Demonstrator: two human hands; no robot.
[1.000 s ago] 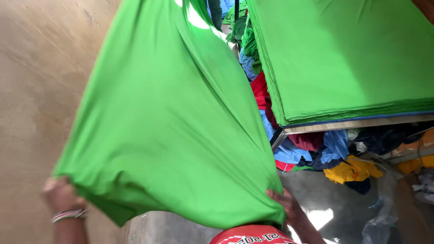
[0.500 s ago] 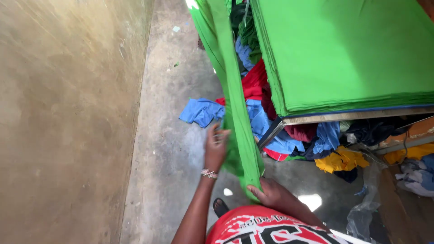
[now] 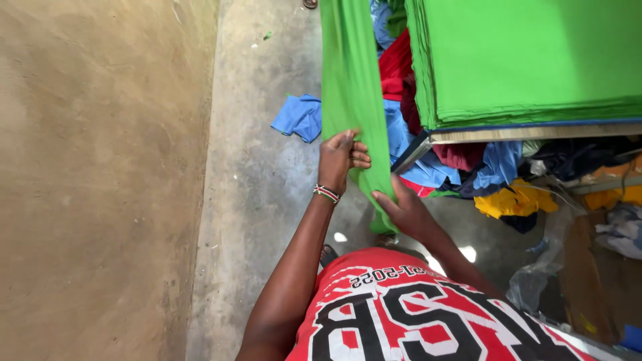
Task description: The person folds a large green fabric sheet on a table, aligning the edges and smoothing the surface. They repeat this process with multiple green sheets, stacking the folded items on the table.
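Moved: the long bright green cloth panel is gathered into a narrower hanging strip than half a second ago; both hands sit closer together on it.
Stack: thick pile of flat green fabric sheets on the wooden table edge, unchanged.
Floor: grey concrete floor with a crumpled blue rag, as before.
Cloth place: it hangs between floor and stack, in front of the person.
Left hand: fingers closed, pinching the strip's left edge.
Right hand: gripping the lower part from the right.
Advice: I judge it best to keep both edges level and the strip tight.
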